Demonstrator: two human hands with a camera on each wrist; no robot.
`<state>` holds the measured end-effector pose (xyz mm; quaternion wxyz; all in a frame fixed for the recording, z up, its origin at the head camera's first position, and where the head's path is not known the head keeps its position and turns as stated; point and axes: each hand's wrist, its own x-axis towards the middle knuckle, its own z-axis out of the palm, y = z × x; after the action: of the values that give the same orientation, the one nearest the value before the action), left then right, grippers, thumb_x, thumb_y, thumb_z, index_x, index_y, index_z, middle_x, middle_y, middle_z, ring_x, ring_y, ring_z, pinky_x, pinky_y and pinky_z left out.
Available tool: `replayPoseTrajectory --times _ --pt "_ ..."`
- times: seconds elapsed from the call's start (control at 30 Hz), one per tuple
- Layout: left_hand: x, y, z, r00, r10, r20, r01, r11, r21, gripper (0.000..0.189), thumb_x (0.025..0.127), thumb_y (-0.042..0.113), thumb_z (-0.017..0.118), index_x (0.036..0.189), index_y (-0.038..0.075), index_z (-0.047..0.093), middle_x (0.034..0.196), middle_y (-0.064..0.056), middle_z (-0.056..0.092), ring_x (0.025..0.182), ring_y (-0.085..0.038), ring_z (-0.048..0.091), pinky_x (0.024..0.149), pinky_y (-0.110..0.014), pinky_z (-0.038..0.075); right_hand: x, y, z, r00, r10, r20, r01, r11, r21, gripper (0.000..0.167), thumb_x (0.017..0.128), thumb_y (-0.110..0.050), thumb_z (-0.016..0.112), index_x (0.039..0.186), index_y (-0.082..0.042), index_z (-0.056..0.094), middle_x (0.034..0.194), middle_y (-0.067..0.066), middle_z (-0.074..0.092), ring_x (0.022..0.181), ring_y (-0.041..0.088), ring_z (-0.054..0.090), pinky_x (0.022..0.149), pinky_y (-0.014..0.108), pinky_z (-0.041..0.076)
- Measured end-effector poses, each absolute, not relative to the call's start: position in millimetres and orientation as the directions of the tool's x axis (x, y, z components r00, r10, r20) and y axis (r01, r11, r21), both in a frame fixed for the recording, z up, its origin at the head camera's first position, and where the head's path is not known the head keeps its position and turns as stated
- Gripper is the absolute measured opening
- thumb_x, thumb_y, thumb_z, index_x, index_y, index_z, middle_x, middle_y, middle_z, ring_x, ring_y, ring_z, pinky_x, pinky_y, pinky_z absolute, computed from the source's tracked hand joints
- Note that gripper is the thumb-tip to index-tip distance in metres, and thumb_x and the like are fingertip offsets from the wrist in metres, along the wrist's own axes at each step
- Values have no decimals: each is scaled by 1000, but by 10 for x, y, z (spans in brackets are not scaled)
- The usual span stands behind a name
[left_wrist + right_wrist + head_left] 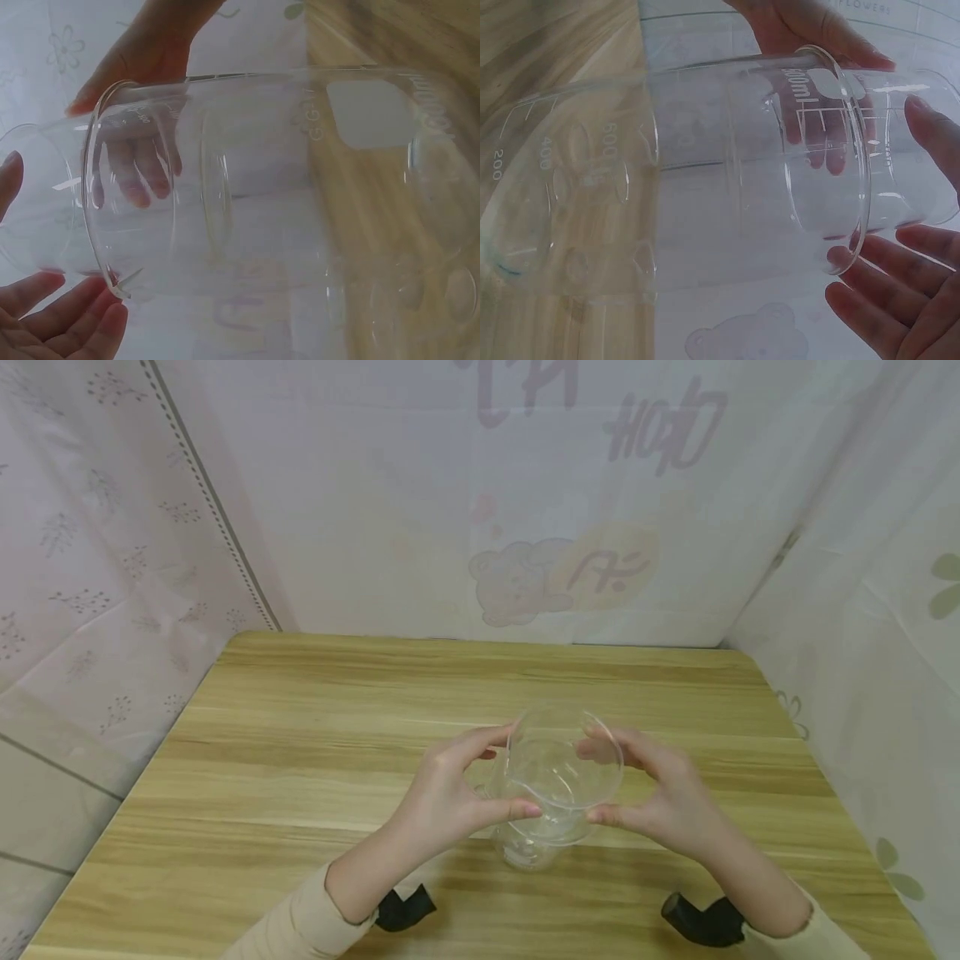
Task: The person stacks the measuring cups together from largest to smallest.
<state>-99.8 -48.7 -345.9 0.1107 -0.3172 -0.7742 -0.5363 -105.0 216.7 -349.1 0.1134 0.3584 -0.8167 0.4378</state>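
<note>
My left hand (457, 789) and right hand (663, 789) hold a smaller clear glass beaker (900, 176) from opposite sides, thumbs toward me and fingers curving round its far side. Its lower part sits inside a larger clear glass beaker (262, 157), and its upper part stands out past the larger rim. White volume marks show on both. In the left wrist view several left fingers (75, 319) lie close to the larger beaker's rim. The larger beaker's base is low in the head view, over the wooden table. How deep the smaller one sits is hard to tell through the glass.
The wood-grain table (300, 710) reaches back to a pale printed curtain (375, 527), with more patterned cloth along both sides. Black pieces sit at the left wrist (405, 910) and the right wrist (701, 922).
</note>
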Motion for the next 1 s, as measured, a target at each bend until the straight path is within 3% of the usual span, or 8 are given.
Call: replayPoseTrajectory --times 0.27,0.43,0.7,1.0 --pt "-990 -492 -3514 -786 362 502 605 280 745 75 60 25 92 125 3 62 127 -4 57 117 -15 52 95 -32 46 -1027 2164 -3511 -736 -473 485 -671 408 -620 83 55 -11 91 131 -4 56 123 6 62 113 14 57 94 26 46" --pt "-988 -495 -3535 -798 359 485 592 312 743 79 59 27 93 128 8 60 130 -1 56 122 -15 48 100 -36 42 -1000 2161 -3542 -748 -461 478 -655 394 -645 84 56 -7 90 132 -4 55 127 4 60 119 15 53 97 27 43" --pt "-997 -484 -3589 -808 367 460 575 328 750 79 60 28 92 129 10 59 130 2 55 123 -13 45 101 -38 40 -1011 2156 -3634 -707 -456 540 -698 325 -639 85 60 -10 88 135 2 50 125 9 61 118 15 53 97 23 41" --pt "-1000 -481 -3639 -828 369 422 542 339 769 76 62 30 91 129 10 60 131 4 54 124 -12 43 100 -43 41 -969 2139 -3636 -782 -438 444 -609 385 -693 90 60 -5 89 139 -4 47 124 5 61 122 15 49 104 25 33"
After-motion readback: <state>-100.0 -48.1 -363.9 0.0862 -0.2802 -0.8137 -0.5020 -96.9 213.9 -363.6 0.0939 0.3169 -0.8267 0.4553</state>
